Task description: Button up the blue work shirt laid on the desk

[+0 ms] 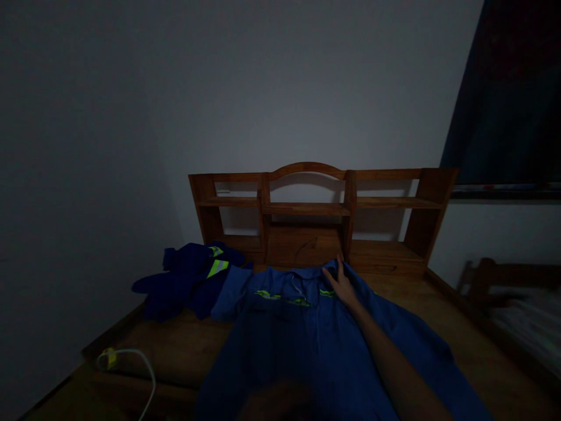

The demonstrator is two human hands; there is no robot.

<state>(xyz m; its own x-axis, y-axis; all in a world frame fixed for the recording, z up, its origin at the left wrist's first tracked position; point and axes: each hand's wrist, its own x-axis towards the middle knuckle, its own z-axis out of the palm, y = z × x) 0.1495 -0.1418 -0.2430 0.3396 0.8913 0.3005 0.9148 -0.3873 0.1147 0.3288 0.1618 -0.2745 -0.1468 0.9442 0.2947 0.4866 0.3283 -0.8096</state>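
A blue work jacket [298, 339] with yellow-green reflective strips lies spread out on a wooden bed board, its collar end toward the headboard. My right hand [344, 287] reaches across and rests on the jacket's upper part near the collar, thumb and fingers apart. At the bottom edge my left hand [278, 400] is a dark, blurred shape over the lower part of the jacket; its fingers cannot be made out. Left of the jacket lies a crumpled darker blue garment [184, 283], also with reflective strips, touching the jacket's sleeve.
A wooden headboard with shelves [307, 209] stands against the wall behind the jacket. The bed board [188, 345] has a raised edge. At its left front corner is a white cable [142, 355] with a yellow piece. Another wooden bed frame [521, 270] stands at the right.
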